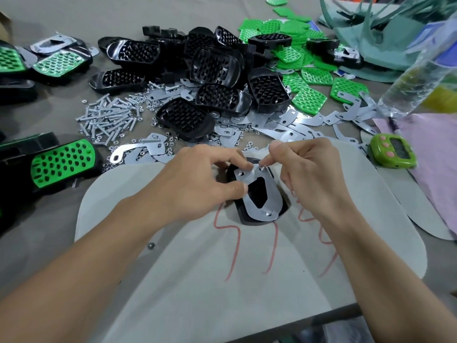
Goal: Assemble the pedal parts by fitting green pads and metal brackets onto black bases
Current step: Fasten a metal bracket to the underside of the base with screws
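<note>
A black base (249,217) lies face down on a pale fabric sheet (222,280) in front of me, with a metal bracket (270,194) on top of it. Three screw ends show through the bracket. My left hand (197,179) grips the base and bracket, thumb on the bracket's left edge and fingers at its far end. My right hand (306,169) pinches a small nut (262,166) at the bracket's far right screw.
Behind my hands lie loose metal brackets (296,120), a pile of black bases (215,70), green pads (309,97), screws (108,117) and scattered nuts. Finished pedals (61,164) sit at left. A green timer (393,152) and a plastic bottle (415,70) stand at right.
</note>
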The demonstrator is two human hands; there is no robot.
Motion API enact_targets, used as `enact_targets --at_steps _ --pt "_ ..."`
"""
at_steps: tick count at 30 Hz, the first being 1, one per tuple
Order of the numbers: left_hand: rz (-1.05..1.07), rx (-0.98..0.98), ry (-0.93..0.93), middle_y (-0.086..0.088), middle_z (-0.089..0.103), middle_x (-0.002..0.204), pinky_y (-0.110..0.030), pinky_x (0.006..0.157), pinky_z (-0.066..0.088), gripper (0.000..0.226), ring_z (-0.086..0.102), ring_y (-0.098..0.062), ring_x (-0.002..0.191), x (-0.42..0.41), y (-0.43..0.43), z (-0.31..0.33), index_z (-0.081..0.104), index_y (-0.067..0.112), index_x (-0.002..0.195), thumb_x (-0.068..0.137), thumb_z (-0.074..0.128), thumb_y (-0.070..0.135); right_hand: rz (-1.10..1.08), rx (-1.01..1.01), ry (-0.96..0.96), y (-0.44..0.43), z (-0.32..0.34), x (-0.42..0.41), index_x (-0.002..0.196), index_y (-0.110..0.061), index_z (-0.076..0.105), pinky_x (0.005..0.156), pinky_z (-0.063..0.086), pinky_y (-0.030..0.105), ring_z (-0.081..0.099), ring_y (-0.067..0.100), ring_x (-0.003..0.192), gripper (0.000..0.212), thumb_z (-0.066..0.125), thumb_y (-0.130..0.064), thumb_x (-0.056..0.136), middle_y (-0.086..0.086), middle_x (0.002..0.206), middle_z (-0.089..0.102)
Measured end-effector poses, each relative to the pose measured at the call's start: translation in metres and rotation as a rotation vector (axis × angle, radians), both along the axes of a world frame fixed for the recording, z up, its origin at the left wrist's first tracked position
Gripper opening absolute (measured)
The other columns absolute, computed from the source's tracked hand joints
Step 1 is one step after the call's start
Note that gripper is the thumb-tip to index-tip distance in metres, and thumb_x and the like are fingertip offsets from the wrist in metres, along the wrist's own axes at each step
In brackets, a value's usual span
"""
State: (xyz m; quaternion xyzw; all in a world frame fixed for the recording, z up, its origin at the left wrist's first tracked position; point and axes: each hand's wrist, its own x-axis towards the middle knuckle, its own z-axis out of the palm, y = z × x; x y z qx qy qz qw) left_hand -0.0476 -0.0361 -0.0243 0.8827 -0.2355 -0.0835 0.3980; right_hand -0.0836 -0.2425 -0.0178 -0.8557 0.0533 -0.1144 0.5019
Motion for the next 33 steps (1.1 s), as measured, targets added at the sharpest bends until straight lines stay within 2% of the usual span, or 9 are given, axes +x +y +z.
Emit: enact_targets --at_steps 3,6,9,14,18,22,27,29,33 --pt "0.007 -0.003 0.01 0.032 0.07 0.11 -0.036 0.102 0.049 0.04 0.063 0.002 0.107 -0.001 -0.001 0.001 0.069 0.055 0.106 0.067 0.073 0.059 -0.015 -0.029 -0.011 -0.006 -0.002 -0.004 0.051 -0.012 0.063 0.047 0.033 0.025 0.036 0.013 0.039 0.049 0.061 -0.044 0.088 0.006 0.039 0.038" --pt "-0.001 -0.009 0.016 0.029 0.071 0.11 -0.039 0.102 0.05 0.041 0.064 -0.001 0.11 -0.002 -0.001 0.003 0.07 0.054 0.107 0.067 0.073 0.06 0.09 0.146 -0.044 -0.01 0.0 -0.01 0.071 -0.013 0.075 0.05 0.033 0.025 0.039 0.014 0.046 0.029 0.062 -0.034 0.086 0.009 0.045 0.048" --pt "-0.001 -0.023 0.022 0.024 0.073 0.107 -0.041 0.101 0.051 0.044 0.066 -0.004 0.109 -0.003 -0.002 0.003 0.069 0.054 0.107 0.064 0.071 0.063 0.224 0.134 0.02 -0.009 0.002 -0.011 0.086 -0.021 0.081 0.049 0.033 0.024 0.04 0.015 0.048 0.022 0.06 -0.024 0.089 0.005 0.048 0.047" --pt "0.015 -0.021 0.025 0.027 0.072 0.107 -0.039 0.102 0.051 0.04 0.066 -0.001 0.108 -0.005 -0.002 0.004 0.07 0.053 0.107 0.067 0.074 0.058 0.02 -0.034 0.017 0.004 0.003 -0.012 0.073 -0.021 0.078 0.042 0.03 0.024 0.036 0.011 0.044 0.031 0.056 -0.04 0.081 0.007 0.045 0.038" --pt "0.011 -0.011 0.023 0.029 0.071 0.108 -0.038 0.102 0.05 0.039 0.065 -0.001 0.108 -0.005 -0.001 0.005 0.072 0.051 0.107 0.068 0.073 0.057 -0.029 -0.173 -0.038 0.009 0.003 -0.009 0.069 -0.018 0.076 0.043 0.027 0.019 0.034 0.01 0.044 0.032 0.06 -0.033 0.091 -0.001 0.043 0.033" --pt "-0.007 0.011 0.04 0.027 0.071 0.11 -0.039 0.1 0.051 0.041 0.064 -0.002 0.106 -0.005 -0.002 0.006 0.069 0.057 0.108 0.067 0.071 0.06 -0.055 -0.245 -0.07 0.007 0.002 -0.008 0.071 0.001 0.069 0.037 0.027 0.026 0.029 0.011 0.043 0.04 0.058 -0.035 0.087 0.007 0.05 0.031" --pt "-0.001 0.031 0.052 0.027 0.07 0.113 -0.037 0.098 0.051 0.04 0.062 0.002 0.1 -0.005 -0.002 0.006 0.068 0.06 0.107 0.067 0.071 0.061 -0.114 -0.253 -0.08 0.0 -0.002 -0.009 0.06 0.003 0.055 0.044 0.029 0.031 0.026 0.009 0.046 0.041 0.059 -0.032 0.081 0.011 0.048 0.031" --pt "0.009 0.028 0.053 0.028 0.07 0.114 -0.037 0.099 0.051 0.041 0.061 0.003 0.101 -0.007 -0.002 0.006 0.067 0.061 0.107 0.067 0.071 0.061 -0.114 -0.16 -0.079 -0.008 -0.003 -0.012 0.057 0.0 0.054 0.044 0.028 0.03 0.031 0.011 0.046 0.036 0.061 -0.029 0.077 0.014 0.049 0.037" --pt "0.013 0.021 0.061 0.024 0.071 0.113 -0.036 0.1 0.05 0.041 0.062 0.002 0.104 -0.008 -0.003 0.007 0.066 0.063 0.106 0.066 0.071 0.06 0.118 0.142 -0.018 -0.017 -0.002 -0.014 0.079 -0.015 0.078 0.047 0.034 0.022 0.04 0.016 0.048 0.017 0.062 -0.011 0.08 0.011 0.049 0.047"
